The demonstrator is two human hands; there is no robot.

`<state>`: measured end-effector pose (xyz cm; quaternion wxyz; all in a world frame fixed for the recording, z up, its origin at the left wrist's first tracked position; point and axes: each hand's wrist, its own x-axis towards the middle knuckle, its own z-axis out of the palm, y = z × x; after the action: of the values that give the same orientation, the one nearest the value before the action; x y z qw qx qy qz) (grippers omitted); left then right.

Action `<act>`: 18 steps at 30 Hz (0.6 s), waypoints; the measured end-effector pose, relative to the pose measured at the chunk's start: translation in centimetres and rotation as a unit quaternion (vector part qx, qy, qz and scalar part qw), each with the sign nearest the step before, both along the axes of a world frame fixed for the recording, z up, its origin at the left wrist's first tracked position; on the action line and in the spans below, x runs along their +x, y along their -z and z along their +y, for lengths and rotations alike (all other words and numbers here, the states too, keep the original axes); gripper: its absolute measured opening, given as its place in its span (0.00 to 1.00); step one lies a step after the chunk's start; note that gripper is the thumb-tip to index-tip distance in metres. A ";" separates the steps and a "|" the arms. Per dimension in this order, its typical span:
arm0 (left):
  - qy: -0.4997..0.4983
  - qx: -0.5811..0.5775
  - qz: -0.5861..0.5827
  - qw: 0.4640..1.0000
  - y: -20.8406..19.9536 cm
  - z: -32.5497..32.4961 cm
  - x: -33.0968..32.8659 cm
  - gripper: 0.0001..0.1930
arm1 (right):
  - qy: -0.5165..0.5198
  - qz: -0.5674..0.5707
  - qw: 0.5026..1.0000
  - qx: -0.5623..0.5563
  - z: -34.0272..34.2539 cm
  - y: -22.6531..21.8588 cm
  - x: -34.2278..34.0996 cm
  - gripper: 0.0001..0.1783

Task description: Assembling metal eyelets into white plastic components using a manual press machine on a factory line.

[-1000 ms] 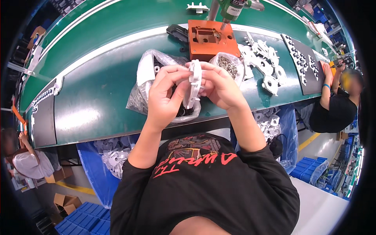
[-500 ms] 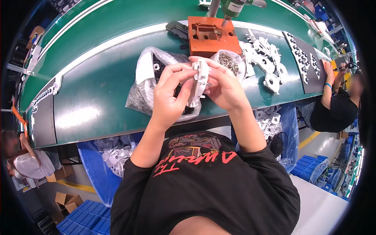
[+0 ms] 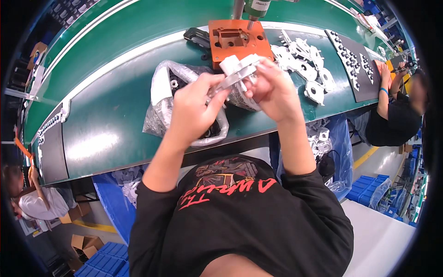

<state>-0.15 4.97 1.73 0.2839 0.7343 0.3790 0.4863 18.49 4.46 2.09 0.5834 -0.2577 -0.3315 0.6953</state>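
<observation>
Between my hands, above the near part of the bench, a white moulded plastic part (image 3: pixel 237 73) is held tilted. My left hand (image 3: pixel 196 108) pinches its lower left end between thumb and fingers. The fingers of my right hand (image 3: pixel 280 92) are curled at its upper right end, slightly smeared by motion. Under my left hand stands an open clear plastic bag (image 3: pixel 159 87) with dark and white small pieces inside. A second bag, of small metal screws (image 3: pixel 241 99), is partly hidden behind the part and my right hand.
An orange fixture block (image 3: pixel 240 46) stands beyond my hands, with a green power driver (image 3: pixel 256 8) above it. White parts (image 3: pixel 307 69) lie in a pile at the right, beside a dark mat (image 3: pixel 357 69) with small pieces. Co-workers sit at both sides. Blue-lined bins (image 3: pixel 110 196) stand below the bench edge.
The white part has turned from nearly upright to a slanting, flatter position and moved slightly away from me. My right hand has shifted right. The whole view has shifted a little.
</observation>
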 end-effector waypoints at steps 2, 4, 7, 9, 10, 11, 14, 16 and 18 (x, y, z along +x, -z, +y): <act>0.060 0.080 0.111 0.989 -0.8 2.1 0.5 0.09 | 0.084 -0.080 0.993 0.036 -0.2 -0.2 1.6 0.19; 0.064 0.148 0.160 0.974 -0.8 4.6 1.3 0.08 | 0.240 -0.297 0.920 0.091 0.2 0.7 2.8 0.21; 0.050 0.256 0.259 0.930 0.9 10.0 2.6 0.05 | 0.229 -0.551 0.784 0.171 0.1 2.7 3.1 0.16; 0.025 0.316 0.312 0.896 2.7 13.2 4.0 0.03 | 0.210 -0.580 0.768 0.172 0.3 3.9 2.5 0.13; 0.024 0.316 0.311 0.896 3.4 14.3 4.8 0.03 | 0.232 -0.607 0.732 0.204 0.5 4.3 2.4 0.13; 0.023 0.308 0.325 0.894 4.2 15.2 5.4 0.04 | 0.253 -0.632 0.694 0.236 0.7 4.6 2.3 0.14; 0.022 0.309 0.329 0.892 5.0 16.1 6.7 0.06 | 0.266 -0.636 0.674 0.263 1.1 4.9 2.7 0.12; 0.023 0.286 0.335 0.897 5.2 16.3 6.5 0.07 | 0.263 -0.642 0.668 0.269 1.1 5.1 2.8 0.11; 0.042 0.297 0.312 0.902 5.4 16.5 6.1 0.05 | 0.233 -0.649 0.691 0.219 1.0 4.9 2.8 0.10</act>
<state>5.92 21.44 -3.69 -0.0602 0.9137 0.2552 0.3104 21.30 5.50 -2.77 0.4065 -0.5787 -0.6993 0.1043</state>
